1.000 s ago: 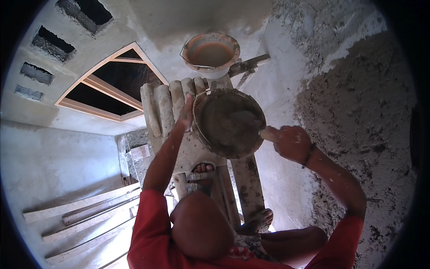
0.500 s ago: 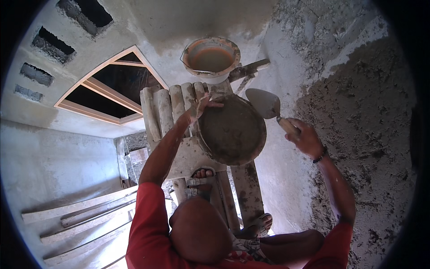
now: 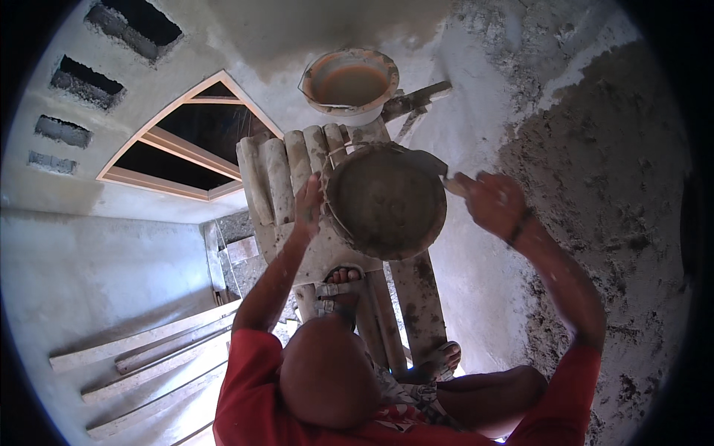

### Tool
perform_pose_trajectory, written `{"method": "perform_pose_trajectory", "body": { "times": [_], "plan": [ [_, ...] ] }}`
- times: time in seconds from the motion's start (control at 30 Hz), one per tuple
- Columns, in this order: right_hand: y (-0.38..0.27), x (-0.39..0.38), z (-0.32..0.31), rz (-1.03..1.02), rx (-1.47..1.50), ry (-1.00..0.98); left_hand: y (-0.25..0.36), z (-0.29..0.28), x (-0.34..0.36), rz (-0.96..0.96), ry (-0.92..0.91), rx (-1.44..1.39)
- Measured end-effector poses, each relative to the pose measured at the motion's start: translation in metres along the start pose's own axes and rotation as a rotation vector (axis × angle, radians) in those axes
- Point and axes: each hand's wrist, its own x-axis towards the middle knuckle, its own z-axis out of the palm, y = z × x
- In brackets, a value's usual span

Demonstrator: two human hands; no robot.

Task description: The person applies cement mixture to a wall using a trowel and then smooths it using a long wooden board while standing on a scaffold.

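Observation:
A round bucket (image 3: 344, 235) of grey-brown mortar (image 3: 385, 204) stands in front of me on the planks. In my right hand (image 3: 497, 202) is a trowel, its pale handle (image 3: 454, 187) showing past my fingers. Its blade lies at the bucket's upper right rim, seen nearly the same colour as the mortar. My left hand (image 3: 309, 202) is at the bucket's left side, fingers stretched upward and holding nothing. Whether it touches the bucket's wall I cannot tell.
A second bucket (image 3: 349, 105) with murky liquid stands beyond. Wooden planks (image 3: 419, 312) and round poles (image 3: 277, 178) form the platform under my sandalled feet. A partly plastered wall (image 3: 595, 186) rises at right. A wooden-framed opening (image 3: 123, 177) and several wall holes are at left.
My right hand has brought the trowel left, from beside the bucket to its rim. My left hand has left the rim's upper left and come down and left.

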Motion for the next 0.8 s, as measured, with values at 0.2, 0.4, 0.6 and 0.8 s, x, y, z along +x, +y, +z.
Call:
{"method": "perform_pose_trajectory", "body": {
  "times": [0.2, 0.4, 0.6, 0.8],
  "plan": [
    [-0.037, 0.065, 0.040, -0.119, -0.010, -0.379, 0.002, 0.031, -0.044, -0.020, 0.086, 0.066],
    [-0.018, 0.048, 0.095, -0.219, 0.199, -0.420, -0.059, 0.030, -0.025, 0.090, 0.060, -0.115],
    [-0.039, 0.036, 0.037, -0.137, 0.320, -0.432, -0.052, 0.032, -0.029, 0.102, 0.094, -0.189],
    [-0.048, 0.014, 0.010, -0.084, 0.253, -0.425, -0.053, 0.023, -0.028, 0.131, 0.034, -0.136]
  ]
}}
